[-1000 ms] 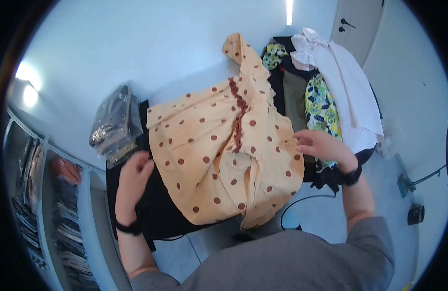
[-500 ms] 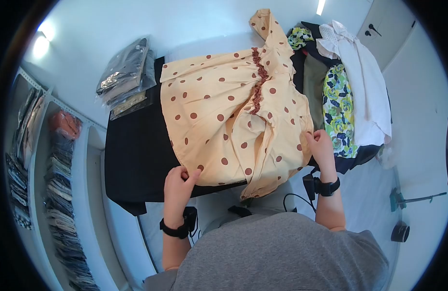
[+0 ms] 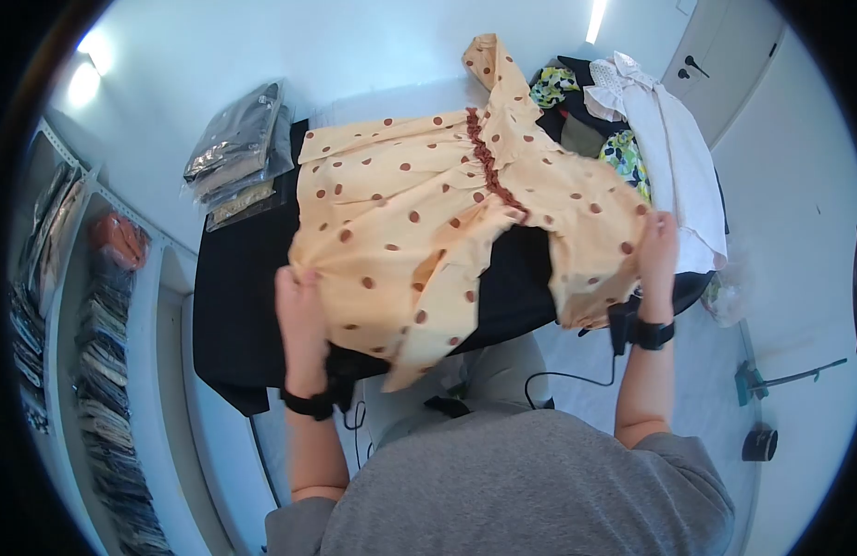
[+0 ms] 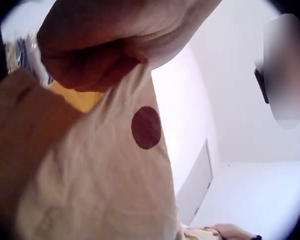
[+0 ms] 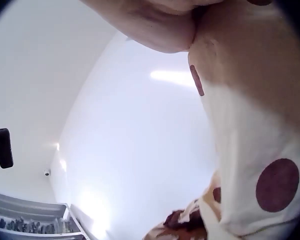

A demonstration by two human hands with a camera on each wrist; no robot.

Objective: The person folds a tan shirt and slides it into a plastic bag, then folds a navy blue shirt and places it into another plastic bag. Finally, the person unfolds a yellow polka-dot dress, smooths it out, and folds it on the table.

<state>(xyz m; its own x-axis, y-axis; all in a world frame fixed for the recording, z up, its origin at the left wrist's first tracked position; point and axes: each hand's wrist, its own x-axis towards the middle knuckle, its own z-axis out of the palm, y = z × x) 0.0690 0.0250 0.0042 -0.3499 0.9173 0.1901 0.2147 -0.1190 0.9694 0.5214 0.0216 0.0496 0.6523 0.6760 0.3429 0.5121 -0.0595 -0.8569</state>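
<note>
A: Item: dress [image 3: 419,213]. Where was it?

B: Stretched between both hands; near edge raised off the table [image 3: 238,315]; far half lay on it beyond the hands.

A: Hands?

B: Left hand [image 3: 298,301] pinched one edge, fingers curled into the cloth; right hand [image 3: 658,248] pinched the opposite side likewise.

A: Progress?

B: Early, by my judgement; near edge lifted and spread, far half not yet raised; clothes pile [image 3: 674,157] lay beyond the right hand.
</note>
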